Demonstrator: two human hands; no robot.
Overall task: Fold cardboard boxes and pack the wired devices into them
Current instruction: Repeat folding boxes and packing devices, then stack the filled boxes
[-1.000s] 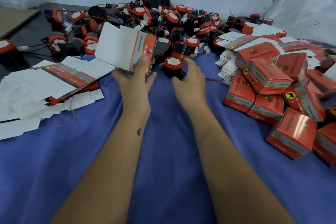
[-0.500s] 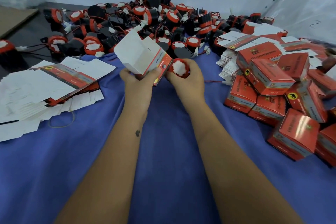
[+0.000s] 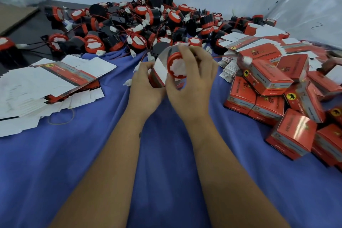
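A small packing workshop: a heap of loose wired devices [image 3: 148, 24], stacks of flat cartons [image 3: 46, 83] and finished red boxes [image 3: 273, 87] crowd a blue-clothed table [image 3: 92, 153].

Both bare forearms reach forward, wrists nearly touching; the left hand [image 3: 146, 87] curls its fingers round the box [image 3: 159, 72], and the right hand [image 3: 192, 83] arches over, fingers bent, gripping the device [image 3: 177, 66] at its mouth
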